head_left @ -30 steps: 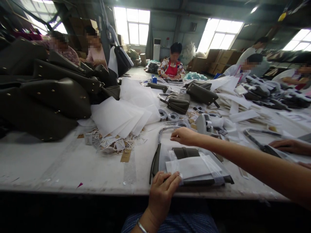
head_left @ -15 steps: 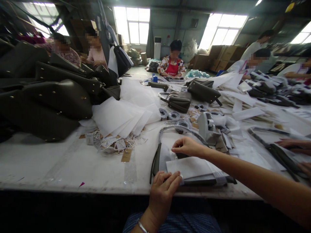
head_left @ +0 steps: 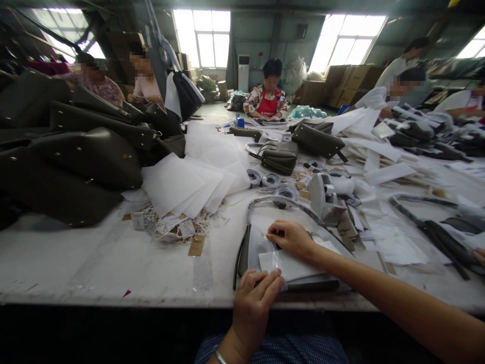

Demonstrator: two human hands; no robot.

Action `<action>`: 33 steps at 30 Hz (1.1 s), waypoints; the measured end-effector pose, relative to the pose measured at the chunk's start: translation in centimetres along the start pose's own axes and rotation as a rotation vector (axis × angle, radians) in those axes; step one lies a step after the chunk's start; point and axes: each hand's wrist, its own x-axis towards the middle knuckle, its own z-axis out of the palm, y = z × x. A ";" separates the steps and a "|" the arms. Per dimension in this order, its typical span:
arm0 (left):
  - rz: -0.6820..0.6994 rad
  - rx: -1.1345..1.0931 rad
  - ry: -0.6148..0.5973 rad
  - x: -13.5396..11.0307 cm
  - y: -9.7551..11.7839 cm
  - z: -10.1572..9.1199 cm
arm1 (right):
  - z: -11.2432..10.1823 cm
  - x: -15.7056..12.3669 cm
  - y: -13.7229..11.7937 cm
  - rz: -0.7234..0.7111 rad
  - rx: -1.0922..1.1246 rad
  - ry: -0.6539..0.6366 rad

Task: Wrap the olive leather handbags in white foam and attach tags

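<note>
A dark handbag [head_left: 245, 253] lies on the table in front of me, its wrapped handle [head_left: 282, 198] arching away from me. Clear and whitish wrapping covers much of it, and a folded white sheet [head_left: 299, 267] rests on top. My left hand [head_left: 254, 296] is closed over the bag's near left edge, fingertips on the wrapping by the sheet's corner; its thumb is hidden. Above the middle of the bag, my right hand [head_left: 291, 237] is closed in a pinch, fingertips at the wrapping. Whatever it pinches is too small to make out.
Dark bags [head_left: 76, 162] are heaped on the left. White sheets [head_left: 185, 184], tags [head_left: 182, 227] and tape rolls [head_left: 270, 180] lie beyond my bag. A grey tape dispenser [head_left: 324, 194] stands behind it. At right, a person's hand [head_left: 480, 255] is beside another bag. Several people sit across.
My right hand has lowered slightly, its forearm dropping toward the near edge. My left hand stays in place. The neighbour's hands at right have drawn back to the right.
</note>
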 end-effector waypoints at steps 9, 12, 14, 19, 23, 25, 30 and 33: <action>0.018 0.018 -0.010 -0.1 -0.1 0.1 | -2.5 -2.7 -1.6 0.041 0.239 0.123; 0.021 0.024 -0.011 -0.1 -0.1 0.0 | -1.7 -2.4 -1.0 0.072 0.169 0.152; 0.021 0.023 -0.019 -0.1 -0.1 0.1 | -0.8 -1.8 -0.5 0.082 0.109 0.154; 0.017 0.025 -0.023 -0.2 -0.1 0.2 | 0.5 0.3 0.2 0.087 0.000 0.038; 0.028 0.015 -0.021 -0.1 -0.1 0.1 | 0.0 1.2 0.3 -0.028 -0.032 -0.044; 0.032 0.011 -0.020 -0.1 -0.2 0.1 | -0.1 1.5 0.6 -0.057 -0.048 -0.067; 0.034 0.016 -0.022 -0.2 -0.2 0.2 | 1.0 3.0 0.9 -0.036 -0.103 -0.028; 0.040 0.023 -0.013 -0.2 -0.2 0.2 | 0.8 3.5 0.5 -0.030 -0.119 0.035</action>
